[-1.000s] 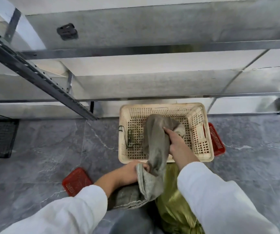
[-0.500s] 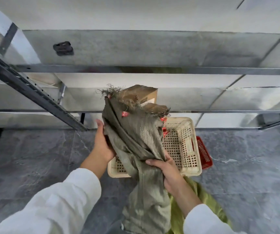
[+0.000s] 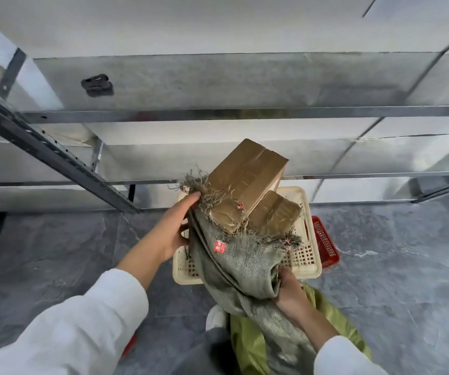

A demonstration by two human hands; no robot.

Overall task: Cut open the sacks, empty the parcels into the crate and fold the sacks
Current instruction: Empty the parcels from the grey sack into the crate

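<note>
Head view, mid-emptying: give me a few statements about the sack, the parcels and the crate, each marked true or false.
1. Two brown parcels stick out of the grey sack at its frayed mouth. True.
2. The left hand is on the sack beside that mouth. True.
3. The right hand holds nothing. False: it grips the sack's bunched lower fabric.
4. The cream crate stands on a shelf. False: it stands on the floor, below the sack's mouth.
5. Both parcels lie inside the crate. False: they are partly in the sack, above the crate.
</note>
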